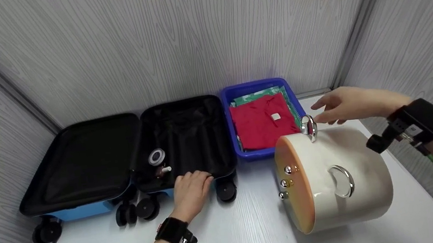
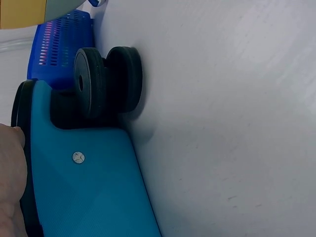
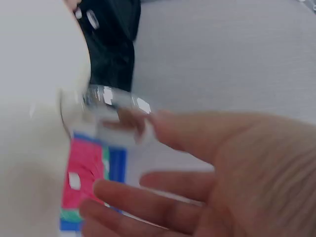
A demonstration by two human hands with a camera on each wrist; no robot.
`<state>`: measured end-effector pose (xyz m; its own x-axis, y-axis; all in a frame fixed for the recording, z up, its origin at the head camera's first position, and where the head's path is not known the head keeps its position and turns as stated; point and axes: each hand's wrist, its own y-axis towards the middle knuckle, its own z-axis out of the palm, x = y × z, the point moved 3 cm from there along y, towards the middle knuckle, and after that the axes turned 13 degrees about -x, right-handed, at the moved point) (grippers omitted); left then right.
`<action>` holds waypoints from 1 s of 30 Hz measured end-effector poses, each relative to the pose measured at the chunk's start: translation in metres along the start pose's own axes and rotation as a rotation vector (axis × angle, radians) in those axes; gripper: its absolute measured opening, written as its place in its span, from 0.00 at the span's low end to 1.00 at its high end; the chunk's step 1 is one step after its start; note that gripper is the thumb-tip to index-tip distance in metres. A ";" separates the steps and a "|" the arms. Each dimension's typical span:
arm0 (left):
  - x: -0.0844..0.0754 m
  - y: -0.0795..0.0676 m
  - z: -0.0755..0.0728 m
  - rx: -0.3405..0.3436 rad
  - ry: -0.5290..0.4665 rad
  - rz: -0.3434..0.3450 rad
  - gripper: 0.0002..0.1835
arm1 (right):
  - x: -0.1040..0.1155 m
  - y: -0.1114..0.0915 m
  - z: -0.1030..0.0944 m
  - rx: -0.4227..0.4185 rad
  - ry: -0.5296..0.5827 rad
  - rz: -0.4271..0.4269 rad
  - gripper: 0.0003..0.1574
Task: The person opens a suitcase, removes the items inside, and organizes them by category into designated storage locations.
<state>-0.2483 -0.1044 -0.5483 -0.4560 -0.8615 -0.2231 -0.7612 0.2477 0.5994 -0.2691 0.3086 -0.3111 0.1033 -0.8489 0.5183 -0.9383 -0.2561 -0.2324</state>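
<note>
An open suitcase with a blue shell and black lining lies to the left; its right half (image 1: 198, 139) holds a round white-rimmed tin (image 1: 156, 157) and a small bottle with a white cap (image 1: 165, 171). My left hand (image 1: 191, 193) rests on that half's front rim, its fingertips over the edge. At the right, a cream rounded case (image 1: 346, 188) lies tipped, its orange end with metal knobs facing left. My right hand (image 1: 348, 105) is at a shiny metal ring (image 1: 311, 126) on it, fingers loosely spread. The right wrist view shows the thumb overlapping the ring; whether it touches is blurred.
Behind the cream case stands a blue basket (image 1: 257, 155) with a folded red garment (image 1: 258, 127) over green cloth. The suitcase's other half (image 1: 93, 161) reaches toward the left wall. Black wheels (image 1: 226, 191) stick out at the front.
</note>
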 end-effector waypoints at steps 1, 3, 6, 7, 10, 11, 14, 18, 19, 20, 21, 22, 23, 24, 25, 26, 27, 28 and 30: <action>0.000 0.000 0.000 0.004 -0.002 -0.001 0.15 | -0.003 -0.005 -0.003 0.008 -0.033 -0.018 0.43; 0.000 0.001 -0.001 -0.003 -0.004 0.004 0.15 | -0.008 -0.014 -0.009 0.031 -0.094 -0.045 0.45; 0.002 0.001 -0.004 -0.023 -0.004 0.000 0.14 | -0.012 -0.025 -0.010 0.074 -0.127 -0.018 0.51; 0.002 0.002 -0.004 -0.029 -0.003 -0.001 0.13 | -0.012 -0.028 -0.009 0.085 -0.136 -0.010 0.54; 0.004 0.002 -0.006 -0.043 -0.003 -0.006 0.13 | -0.012 -0.036 0.000 0.114 -0.174 -0.026 0.66; 0.005 0.003 -0.006 -0.044 -0.005 -0.008 0.12 | -0.011 -0.038 0.004 0.118 -0.192 -0.058 0.70; 0.006 0.003 -0.007 -0.034 -0.004 -0.015 0.13 | -0.007 -0.042 0.019 0.115 -0.239 -0.183 0.80; 0.009 0.002 -0.009 -0.019 0.004 -0.025 0.14 | -0.006 -0.046 0.033 0.097 -0.274 -0.232 0.84; 0.009 0.002 -0.009 -0.019 0.007 -0.025 0.14 | -0.006 -0.046 0.035 0.089 -0.274 -0.230 0.84; 0.010 0.002 -0.009 -0.017 0.005 -0.029 0.14 | -0.007 -0.047 0.036 0.086 -0.269 -0.219 0.83; 0.010 0.002 -0.010 -0.014 0.003 -0.033 0.14 | -0.008 -0.047 0.037 0.081 -0.271 -0.204 0.83; 0.010 0.002 -0.010 -0.011 -0.003 -0.037 0.14 | -0.008 -0.047 0.037 0.074 -0.271 -0.206 0.82; 0.010 0.001 -0.010 -0.009 -0.005 -0.039 0.14 | -0.009 -0.048 0.037 0.067 -0.270 -0.208 0.82; 0.010 0.001 -0.010 -0.005 -0.008 -0.040 0.14 | -0.010 -0.048 0.036 0.064 -0.267 -0.208 0.81; 0.010 0.001 -0.010 -0.001 -0.012 -0.041 0.15 | -0.011 -0.049 0.035 0.062 -0.261 -0.207 0.81; 0.009 0.001 -0.010 0.004 -0.017 -0.043 0.15 | -0.012 -0.049 0.035 0.059 -0.259 -0.207 0.81; 0.009 0.001 -0.010 0.007 -0.021 -0.041 0.15 | -0.014 -0.050 0.033 0.057 -0.259 -0.206 0.80; 0.008 0.001 -0.010 0.007 -0.022 -0.037 0.15 | -0.015 -0.051 0.032 0.056 -0.257 -0.203 0.80; 0.007 0.001 -0.010 0.009 -0.024 -0.033 0.15 | -0.018 -0.054 0.030 0.054 -0.253 -0.198 0.80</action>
<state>-0.2475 -0.1147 -0.5417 -0.4419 -0.8583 -0.2610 -0.7798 0.2238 0.5846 -0.2105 0.3238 -0.3327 0.3677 -0.8663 0.3381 -0.8736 -0.4464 -0.1938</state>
